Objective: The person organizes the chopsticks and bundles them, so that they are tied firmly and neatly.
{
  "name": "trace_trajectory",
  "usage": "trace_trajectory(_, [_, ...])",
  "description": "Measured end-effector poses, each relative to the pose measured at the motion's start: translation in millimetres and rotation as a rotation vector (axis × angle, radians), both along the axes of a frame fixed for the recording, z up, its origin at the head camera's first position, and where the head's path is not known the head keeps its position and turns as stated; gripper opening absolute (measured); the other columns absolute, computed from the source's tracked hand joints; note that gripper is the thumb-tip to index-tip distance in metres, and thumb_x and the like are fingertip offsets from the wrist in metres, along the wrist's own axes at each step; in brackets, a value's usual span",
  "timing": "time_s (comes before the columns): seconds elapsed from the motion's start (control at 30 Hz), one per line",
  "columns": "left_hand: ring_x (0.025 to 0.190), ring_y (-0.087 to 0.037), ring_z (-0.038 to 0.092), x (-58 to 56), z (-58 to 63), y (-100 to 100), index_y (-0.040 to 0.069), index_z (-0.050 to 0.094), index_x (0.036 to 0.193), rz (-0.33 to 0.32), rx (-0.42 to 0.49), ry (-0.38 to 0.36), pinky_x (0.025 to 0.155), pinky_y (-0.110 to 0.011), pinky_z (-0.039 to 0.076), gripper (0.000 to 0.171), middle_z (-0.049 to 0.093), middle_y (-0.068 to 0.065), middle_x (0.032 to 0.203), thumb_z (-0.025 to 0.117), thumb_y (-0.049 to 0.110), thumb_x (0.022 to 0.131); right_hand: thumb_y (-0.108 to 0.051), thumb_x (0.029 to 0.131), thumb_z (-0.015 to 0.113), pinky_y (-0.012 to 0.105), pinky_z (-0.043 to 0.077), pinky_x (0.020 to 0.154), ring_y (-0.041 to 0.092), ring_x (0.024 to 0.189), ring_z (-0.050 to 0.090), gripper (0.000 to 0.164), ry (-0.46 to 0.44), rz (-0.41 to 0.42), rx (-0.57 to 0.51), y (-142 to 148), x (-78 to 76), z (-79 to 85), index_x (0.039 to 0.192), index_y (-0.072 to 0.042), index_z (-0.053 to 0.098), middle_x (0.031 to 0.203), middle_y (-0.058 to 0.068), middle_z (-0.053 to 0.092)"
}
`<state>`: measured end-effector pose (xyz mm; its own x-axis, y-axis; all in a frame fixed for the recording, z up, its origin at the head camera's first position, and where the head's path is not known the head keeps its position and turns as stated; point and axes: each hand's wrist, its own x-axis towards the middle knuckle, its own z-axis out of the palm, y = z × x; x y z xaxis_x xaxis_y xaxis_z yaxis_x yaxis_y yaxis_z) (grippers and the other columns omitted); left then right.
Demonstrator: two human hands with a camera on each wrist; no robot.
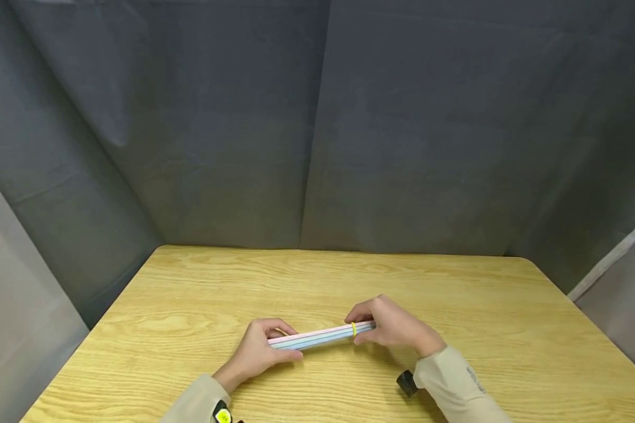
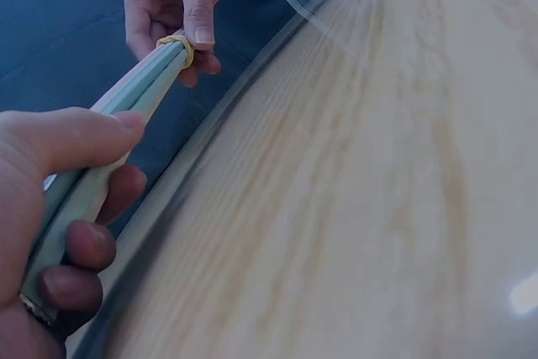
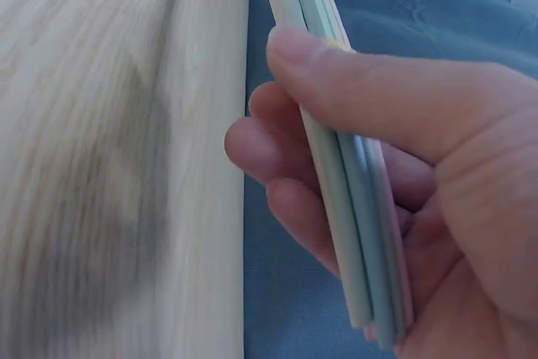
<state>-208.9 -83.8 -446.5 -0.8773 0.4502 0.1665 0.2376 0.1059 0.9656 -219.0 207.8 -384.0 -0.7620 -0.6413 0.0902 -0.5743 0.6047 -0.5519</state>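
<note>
A bundle of slim pastel chopsticks (image 1: 317, 337), in pink, pale green and blue, spans the space between both hands above the table. My left hand (image 1: 256, 350) grips its left end, thumb along the near side. Toward the other end, my right hand (image 1: 388, 326) holds the bundle between thumb and fingers. A yellow rubber band (image 1: 354, 329) circles the chopsticks beside the right fingertips; the left wrist view shows the band (image 2: 187, 46) wrapped near that end. In the right wrist view, the chopsticks (image 3: 357, 233) run past the curled fingers, their ends sitting unevenly.
The wood-grain table (image 1: 217, 294) lies beneath both hands. Dark grey curtains (image 1: 233, 129) hang behind it and along the sides. A small black cylindrical piece (image 1: 406, 383) sits by the right sleeve, and a device with a yellow face (image 1: 223, 416) is on the left sleeve.
</note>
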Motion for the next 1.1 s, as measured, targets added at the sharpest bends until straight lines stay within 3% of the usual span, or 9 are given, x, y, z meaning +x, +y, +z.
trace_trajectory(0.13, [0.06, -0.006, 0.062, -0.3, -0.1, -2, -0.004, 0.068, 0.099, 0.007, 0.0, -0.009, 0.052, -0.018, 0.047, 0.035, 0.072, -0.021, 0.085, 0.085, 0.005, 0.069, -0.012, 0.078, 0.08, 0.02, 0.053, 0.068, 0.004, 0.076, 0.065, 0.018, 0.019, -0.015, 0.003, 0, 1.5, 2.8, 0.094, -0.01, 0.072, 0.089, -0.002, 0.073])
trace_trajectory(0.33, [0.06, -0.006, 0.062, 1.5, -1.1, -3, -0.005, 0.068, 0.098, 0.026, 0.008, -0.013, 0.053, -0.018, 0.047, 0.034, 0.072, -0.022, 0.083, 0.085, 0.003, 0.069, -0.014, 0.079, 0.079, 0.018, 0.046, 0.053, -0.003, 0.057, 0.047, 0.011, 0.088, -0.016, -0.012, -3, 2.0, -2.5, 0.086, -0.012, 0.072, 0.077, -0.008, 0.069])
trace_trajectory(0.83, [0.062, -0.007, 0.063, 4.5, 1.4, 3, -0.005, 0.069, 0.093, 0.046, 0.014, 0.012, 0.055, -0.018, 0.049, 0.03, 0.072, -0.022, 0.084, 0.085, 0.003, 0.068, -0.018, 0.078, 0.08, 0.016, 0.047, 0.052, -0.006, 0.057, 0.051, 0.018, 0.144, 0.015, -0.032, -10, 1.6, -7.9, 0.091, -0.009, 0.074, 0.08, -0.001, 0.073])
trace_trajectory(1.1, [0.069, -0.009, 0.067, 5.4, 0.2, 5, -0.006, 0.068, 0.093, -0.007, 0.025, 0.028, 0.064, -0.021, 0.054, 0.03, 0.072, -0.023, 0.088, 0.084, 0.003, 0.07, -0.022, 0.079, 0.079, 0.015, 0.043, 0.05, -0.007, 0.055, 0.045, 0.023, 0.106, 0.043, -0.005, -19, 5.4, -9.7, 0.096, -0.009, 0.075, 0.087, -0.001, 0.074])
